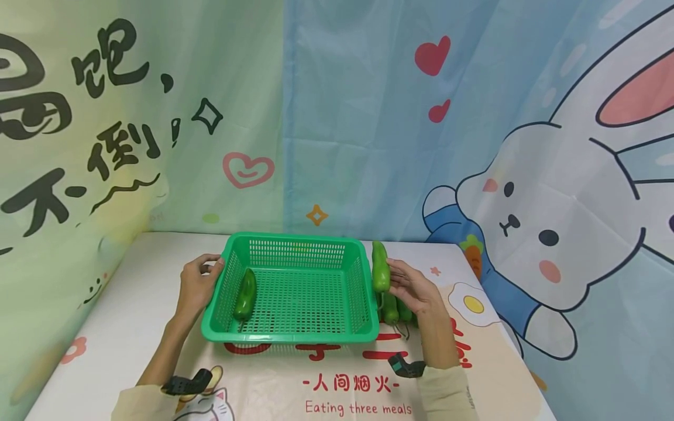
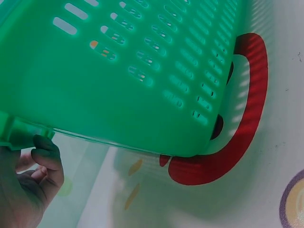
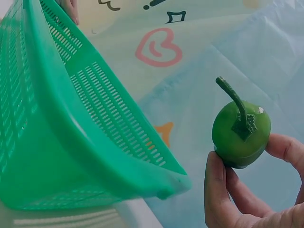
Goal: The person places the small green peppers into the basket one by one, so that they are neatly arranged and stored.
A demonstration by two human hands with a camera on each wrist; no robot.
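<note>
Printed backdrop (image 1: 342, 117): hangs behind everything; its lettering is cut off at the left edge, the rabbit at the right.
Table (image 1: 263, 383): its white printed cover might let the basket skid if pushed sideways; the near edge is out of frame.
Green basket (image 1: 289, 338): sits lengthwise across the table; a pull on one end could tip it, a likely cause being the left hand's one-sided hold. Its underside is mostly hidden.
Left hand (image 1: 199, 280): grips the basket's left rim, fingers curled; how firmly, I cannot tell.
Right hand (image 1: 416, 285): pinches one pepper between thumb and fingertips, just beside the right rim.
Peppers outside (image 1: 389, 310): lie by the basket's right end; a low sweep of the right hand could knock them. Basket, held pepper and hand cover parts, so their number is unclear.
Held pepper (image 1: 381, 269): hangs stem downward; glossy, rounded skin could slip from so narrow a pinch, or the stem catch the rim.
Pepper inside (image 1: 245, 295): lies near the basket's left wall; a jolt could roll it.
</note>
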